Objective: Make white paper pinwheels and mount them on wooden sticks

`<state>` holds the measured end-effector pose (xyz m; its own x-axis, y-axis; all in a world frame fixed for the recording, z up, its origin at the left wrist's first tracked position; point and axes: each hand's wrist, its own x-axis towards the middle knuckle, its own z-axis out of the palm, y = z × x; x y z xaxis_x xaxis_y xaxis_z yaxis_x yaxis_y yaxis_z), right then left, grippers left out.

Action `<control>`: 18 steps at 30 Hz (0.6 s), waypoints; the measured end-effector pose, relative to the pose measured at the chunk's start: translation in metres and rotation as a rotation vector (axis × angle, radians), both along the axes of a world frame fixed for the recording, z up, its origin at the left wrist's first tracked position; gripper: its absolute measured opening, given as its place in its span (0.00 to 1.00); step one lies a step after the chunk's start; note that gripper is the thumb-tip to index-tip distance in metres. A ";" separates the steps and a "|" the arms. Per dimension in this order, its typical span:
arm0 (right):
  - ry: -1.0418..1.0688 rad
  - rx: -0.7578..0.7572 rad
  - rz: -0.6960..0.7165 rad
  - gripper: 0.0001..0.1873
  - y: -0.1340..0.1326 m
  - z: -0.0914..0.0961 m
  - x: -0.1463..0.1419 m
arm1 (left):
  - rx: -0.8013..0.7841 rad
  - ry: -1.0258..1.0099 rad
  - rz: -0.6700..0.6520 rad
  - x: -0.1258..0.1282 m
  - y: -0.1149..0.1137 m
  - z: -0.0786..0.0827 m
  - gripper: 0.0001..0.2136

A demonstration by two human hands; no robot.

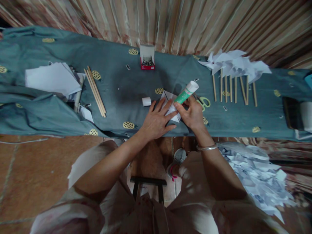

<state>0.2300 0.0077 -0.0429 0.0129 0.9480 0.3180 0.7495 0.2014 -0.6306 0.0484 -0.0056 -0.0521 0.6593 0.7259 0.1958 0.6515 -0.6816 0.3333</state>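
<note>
My left hand (pixel 157 121) lies flat with fingers spread on a folded white paper piece (pixel 170 97) on the blue-green cloth. My right hand (pixel 192 113) grips a green and white glue tube (pixel 186 92), tilted with its lower end at the paper. The tube's white cap (pixel 146 101) lies on the cloth just left of my left hand.
A stack of white paper (pixel 52 79) and loose wooden sticks (pixel 95 92) lie at the left. A small red box of pins (pixel 147 61) stands at the back. Finished paper pinwheels on sticks (pixel 234 74) lie at the right, green-handled scissors (pixel 204 102) beside my right hand. Paper scraps (pixel 255 172) cover the floor.
</note>
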 end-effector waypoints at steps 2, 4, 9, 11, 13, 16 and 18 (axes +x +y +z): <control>0.013 -0.005 -0.004 0.20 -0.001 0.000 0.000 | 0.003 -0.007 0.001 0.000 0.000 -0.001 0.27; 0.022 -0.009 -0.005 0.21 -0.001 0.000 0.001 | 0.007 -0.005 0.002 0.000 0.000 -0.002 0.27; 0.041 -0.005 -0.002 0.21 -0.002 -0.001 0.001 | 0.021 0.008 0.010 0.000 0.000 -0.003 0.28; 0.040 -0.007 -0.001 0.22 -0.002 -0.001 0.001 | 0.024 0.009 0.009 0.000 0.000 -0.003 0.28; 0.034 -0.014 -0.001 0.22 -0.003 -0.001 0.001 | 0.028 0.012 0.000 0.000 0.000 -0.003 0.27; 0.041 -0.026 -0.007 0.23 -0.003 -0.001 0.001 | 0.038 0.021 -0.014 0.000 0.001 -0.003 0.26; 0.055 -0.031 -0.009 0.24 -0.004 0.000 0.000 | 0.044 0.026 -0.016 0.000 0.001 -0.003 0.25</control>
